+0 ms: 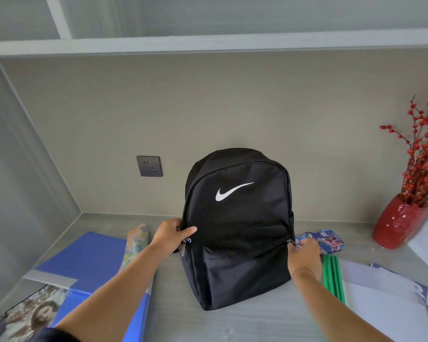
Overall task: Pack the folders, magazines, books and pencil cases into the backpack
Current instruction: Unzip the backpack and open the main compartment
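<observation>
Black backpack (pixel 237 218) stands upright and zipped on the tabletop (pixel 232 324). Left hand (pixel 171 233) pinches the fabric at its left edge, just above the left zipper pull (pixel 184 245). Right hand (pixel 304 253) touches the right zipper pull (pixel 291 242), fingers curled; blur leaves the grasp unconfirmed. The zip track arches upward from both pulls.

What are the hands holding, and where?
The left hand pinches the backpack at its left side seam; right hand reaches the right zipper pull, grip too blurred to tell.
</observation>
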### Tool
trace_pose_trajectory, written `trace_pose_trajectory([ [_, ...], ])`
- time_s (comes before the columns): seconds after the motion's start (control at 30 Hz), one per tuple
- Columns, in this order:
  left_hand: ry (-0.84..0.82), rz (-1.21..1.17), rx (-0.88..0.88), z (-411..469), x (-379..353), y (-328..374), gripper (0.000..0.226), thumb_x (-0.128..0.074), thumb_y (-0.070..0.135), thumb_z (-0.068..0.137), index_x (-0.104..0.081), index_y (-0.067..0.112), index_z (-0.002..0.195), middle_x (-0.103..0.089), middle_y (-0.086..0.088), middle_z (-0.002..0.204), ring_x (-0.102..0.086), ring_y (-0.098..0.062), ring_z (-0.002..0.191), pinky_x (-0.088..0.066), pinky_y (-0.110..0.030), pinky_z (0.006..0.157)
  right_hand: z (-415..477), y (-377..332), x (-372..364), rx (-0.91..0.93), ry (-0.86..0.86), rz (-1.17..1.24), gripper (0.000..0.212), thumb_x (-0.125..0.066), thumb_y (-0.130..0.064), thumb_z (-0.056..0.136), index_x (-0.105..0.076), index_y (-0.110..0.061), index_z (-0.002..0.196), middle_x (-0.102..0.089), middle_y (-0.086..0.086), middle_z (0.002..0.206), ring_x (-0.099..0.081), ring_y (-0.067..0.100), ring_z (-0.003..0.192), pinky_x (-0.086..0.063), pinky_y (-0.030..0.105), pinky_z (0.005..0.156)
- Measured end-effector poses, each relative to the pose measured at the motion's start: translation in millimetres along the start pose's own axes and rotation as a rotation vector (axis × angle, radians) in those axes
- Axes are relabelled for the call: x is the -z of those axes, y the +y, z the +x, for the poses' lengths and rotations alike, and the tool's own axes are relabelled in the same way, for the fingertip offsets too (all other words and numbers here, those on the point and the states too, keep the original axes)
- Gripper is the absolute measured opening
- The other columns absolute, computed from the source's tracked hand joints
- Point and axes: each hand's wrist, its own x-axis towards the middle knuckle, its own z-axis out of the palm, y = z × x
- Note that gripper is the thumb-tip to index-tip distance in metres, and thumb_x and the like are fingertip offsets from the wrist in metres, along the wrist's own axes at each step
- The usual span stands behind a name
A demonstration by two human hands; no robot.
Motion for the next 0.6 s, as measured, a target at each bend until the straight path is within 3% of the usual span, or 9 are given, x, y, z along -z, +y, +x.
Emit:
trace_pose_trajectory([
  [0.07,-0.044,-0.093,0.033,3,3,-9,0.061,-0.070,0.056,0.065,-0.066,0.000,0.092,-0.072,-0.018,0.084,-0.067,-0.024,0.075,-0.058,-0.042,0.074,-29,-17,-10,0.130,0.102,0.071,0.031,-0.065,-0.011,0.081,-0.054,-0.003,0.109,-0.055,0.021,0.112,-0.058,0.041,0.098,-0.049,0.043,0.078],
  [0.1,-0.077,-0.133,0.048,0,4,-6,0.058,-0.069,0.054,0.070,-0.065,0.000,0.091,-0.069,-0.016,0.083,-0.064,-0.023,0.076,-0.056,-0.041,0.078,-46,-25,-15,0.237,0.122,0.099,0.030,-0.066,-0.007,0.078,-0.056,-0.006,0.106,-0.056,0.017,0.107,-0.059,0.038,0.095,-0.049,0.042,0.077],
  [0.23,-0.138,-0.308,0.110,-13,11,-5,0.024,-0.056,0.028,0.093,-0.067,0.008,0.101,-0.066,-0.007,0.094,-0.064,-0.019,0.086,-0.053,-0.012,0.069,-117,-61,-45,0.663,-0.107,0.097,0.021,-0.060,-0.013,0.076,-0.062,-0.020,0.096,-0.061,-0.003,0.095,-0.058,0.019,0.088,-0.048,0.031,0.078],
  [0.27,-0.159,-0.363,0.113,-16,14,-7,0.017,-0.056,0.023,0.094,-0.066,0.011,0.101,-0.067,-0.008,0.096,-0.064,-0.018,0.087,-0.055,-0.012,0.070,-131,-69,-52,0.757,-0.134,0.075,0.021,-0.058,-0.018,0.075,-0.063,-0.023,0.095,-0.062,-0.006,0.093,-0.058,0.017,0.088,-0.046,0.029,0.077],
  [0.33,-0.209,-0.422,0.108,-20,19,-11,0.013,-0.057,0.008,0.092,-0.066,0.013,0.100,-0.067,-0.013,0.102,-0.064,-0.021,0.092,-0.054,-0.029,0.089,-147,-84,-65,0.883,-0.161,0.051,0.023,-0.057,-0.030,0.076,-0.063,-0.027,0.098,-0.063,-0.010,0.091,-0.059,0.014,0.088,-0.045,0.028,0.076],
  [0.4,-0.236,-0.383,0.100,-18,22,-16,0.028,-0.052,-0.006,0.087,-0.063,0.010,0.107,-0.067,-0.015,0.107,-0.062,-0.023,0.099,-0.048,-0.039,0.097,-154,-95,-73,0.926,-0.216,0.019,0.030,-0.066,-0.035,0.073,-0.059,-0.028,0.102,-0.063,-0.011,0.093,-0.058,0.013,0.088,-0.045,0.026,0.077],
  [0.5,-0.214,-0.318,0.104,-17,20,-17,0.043,-0.042,-0.020,0.083,-0.056,0.001,0.119,-0.064,-0.013,0.104,-0.060,-0.022,0.099,-0.050,-0.030,0.086,-152,-101,-82,1.060,-0.165,-0.172,0.052,-0.082,-0.034,0.054,-0.051,-0.029,0.095,-0.057,-0.008,0.088,-0.058,0.015,0.076,-0.049,0.026,0.067],
  [0.6,-0.188,-0.275,0.105,-20,14,-14,0.045,-0.040,-0.021,0.084,-0.054,-0.003,0.123,-0.060,-0.015,0.107,-0.057,-0.023,0.103,-0.049,-0.023,0.080,-143,-100,-87,1.158,-0.092,-0.339,0.054,-0.085,-0.028,0.048,-0.054,-0.029,0.093,-0.051,-0.005,0.085,-0.053,0.017,0.072,-0.045,0.027,0.063],
])
